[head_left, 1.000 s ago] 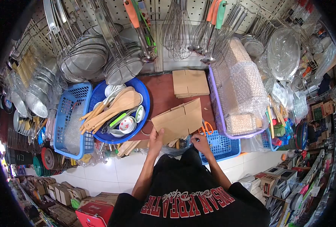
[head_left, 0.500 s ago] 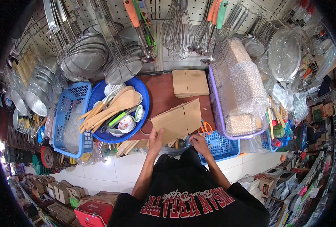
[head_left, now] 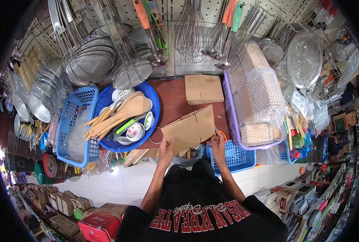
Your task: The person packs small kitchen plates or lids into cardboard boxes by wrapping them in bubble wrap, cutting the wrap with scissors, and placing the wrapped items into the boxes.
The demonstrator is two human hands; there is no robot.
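Observation:
A folded piece of brown cardboard (head_left: 189, 126) with short slits along its edges tilts over the front of the red-brown table. My left hand (head_left: 167, 148) is closed on its lower left corner, thumb on top. At the cardboard's right edge, my right hand (head_left: 218, 146) has its fingers closed around the orange-handled scissors (head_left: 224, 136); part of the handle and most of the blades are hidden. Behind the held piece, a stack of similar cut cardboard (head_left: 204, 88) lies on the table (head_left: 169, 94).
Left stand a blue bowl (head_left: 157, 115) of wooden spoons and ladles and a blue basket (head_left: 61, 137). Right is a purple basket (head_left: 230, 107) with bubble-wrapped goods. Another blue basket (head_left: 244, 158) sits below the table front. Whisks (head_left: 189, 34) and strainers (head_left: 90, 64) hang behind.
My right hand has moved up to the cardboard's right edge and taken hold of the orange scissors. My left hand and the cardboard have stayed nearly in place.

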